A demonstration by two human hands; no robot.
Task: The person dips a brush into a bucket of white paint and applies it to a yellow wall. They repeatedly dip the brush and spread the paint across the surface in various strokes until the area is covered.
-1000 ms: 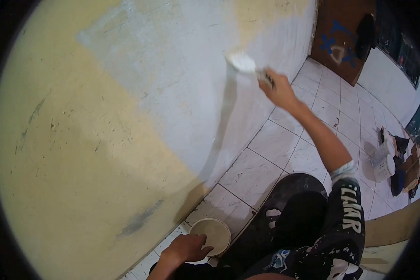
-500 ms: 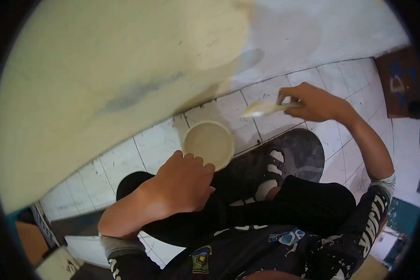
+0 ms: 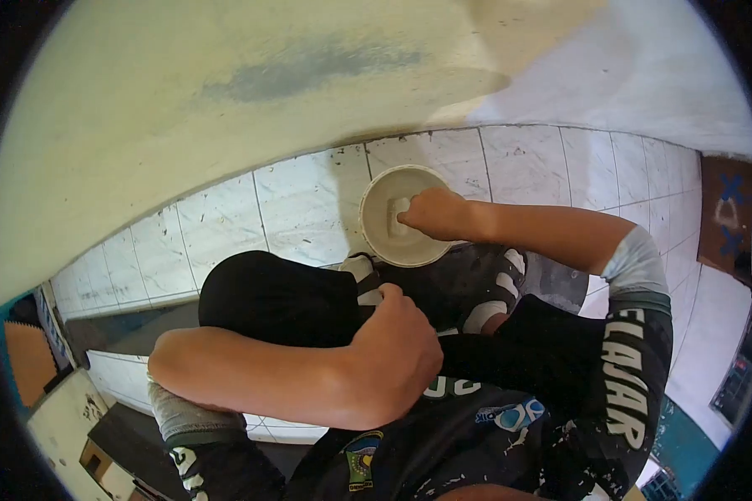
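Observation:
My right hand (image 3: 434, 214) is closed and reaches down into a round cream bucket (image 3: 369, 209) on the floor. It grips a paintbrush (image 3: 398, 219), whose pale head is inside the bucket; the handle is mostly hidden by my fingers. Watery, off-white liquid appears to fill the lower part of the bucket. My left hand (image 3: 399, 355) hangs in front of my body above my lap, its fingers curled inward. I see nothing in it, though its palm is turned away.
A yellow wall (image 3: 251, 134) with a grey patch rises beyond the bucket, turning white toward the right. White tiles (image 3: 305, 204) cover the floor. My sandalled foot (image 3: 501, 288) is beside the bucket on a dark surface. A brown board (image 3: 727, 213) stands far right.
My right hand has moved left and down, carrying the paintbrush from above the tiles into the bucket. My left hand has drawn back from the bucket's near rim toward my body.

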